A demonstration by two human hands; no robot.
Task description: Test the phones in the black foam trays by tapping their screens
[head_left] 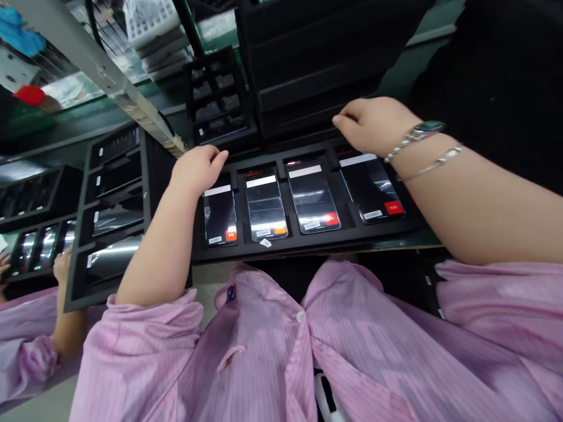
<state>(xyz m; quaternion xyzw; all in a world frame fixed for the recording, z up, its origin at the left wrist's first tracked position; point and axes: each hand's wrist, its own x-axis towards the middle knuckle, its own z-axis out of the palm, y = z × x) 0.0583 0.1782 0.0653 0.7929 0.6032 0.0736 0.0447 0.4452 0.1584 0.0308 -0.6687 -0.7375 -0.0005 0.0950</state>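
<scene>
A black foam tray [308, 243] lies in front of me with several phones in a row, each with a white label on top. My left hand [196, 167] rests with curled fingers on the far edge of the tray, above the leftmost phone [220, 217]. My right hand [373, 124], with bracelets on the wrist, curls its fingers over the tray's far edge above the rightmost phone [372, 187]. Two phones [266, 202] [313, 196] lie between them. Both hands seem to grip the tray's back rim.
A stack of black trays [316, 64] stands just behind. Another tray with phones [112, 217] lies at my left. Further left, a person's hand [61, 266] in a pink sleeve is near more trays [39, 240]. A metal rail [101, 73] crosses overhead.
</scene>
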